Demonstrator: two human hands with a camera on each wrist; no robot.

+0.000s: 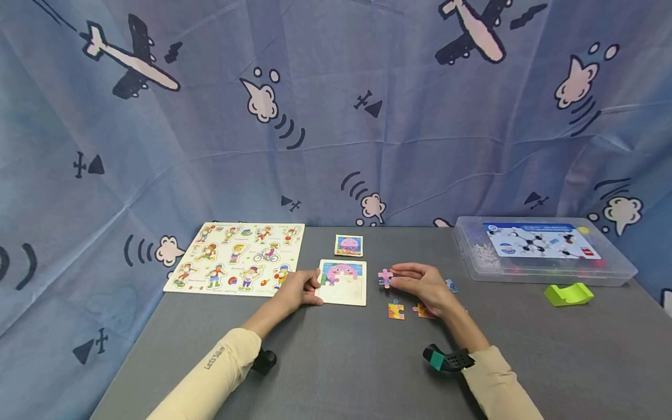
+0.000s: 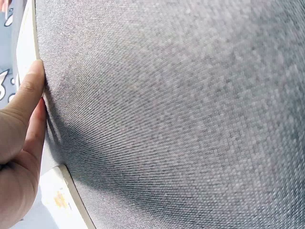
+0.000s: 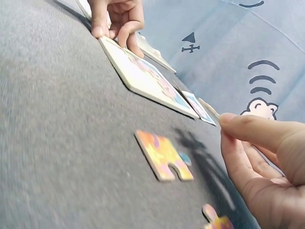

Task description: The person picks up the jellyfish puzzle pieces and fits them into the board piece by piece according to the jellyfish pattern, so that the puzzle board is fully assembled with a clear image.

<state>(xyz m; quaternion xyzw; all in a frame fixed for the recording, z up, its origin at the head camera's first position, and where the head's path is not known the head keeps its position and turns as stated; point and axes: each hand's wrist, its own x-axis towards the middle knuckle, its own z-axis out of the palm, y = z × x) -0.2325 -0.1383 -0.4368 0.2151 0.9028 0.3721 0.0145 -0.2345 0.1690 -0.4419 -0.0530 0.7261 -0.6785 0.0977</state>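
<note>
A square puzzle board (image 1: 343,291) lies on the table, its upper part filled with a pink cartoon octopus and its lower part bare wood. My left hand (image 1: 295,290) grips the board's left edge, thumb toward me; in the left wrist view the thumb (image 2: 29,86) lies along that edge. Just right of the board, my right hand (image 1: 422,286) pinches a pink jigsaw piece (image 1: 385,278) between thumb and fingertips, raised above the table. An orange-yellow piece (image 1: 396,311) lies below it. Another orange piece (image 1: 424,311) and a blue piece (image 1: 451,285) are partly hidden by the right hand.
A small octopus picture card (image 1: 349,245) lies behind the board. To the left is a large board of sports figures (image 1: 236,256), partly under the left hand. At right stand a clear plastic case (image 1: 546,251) and a green curved block (image 1: 569,294). A blue curtain (image 1: 336,116) hangs behind.
</note>
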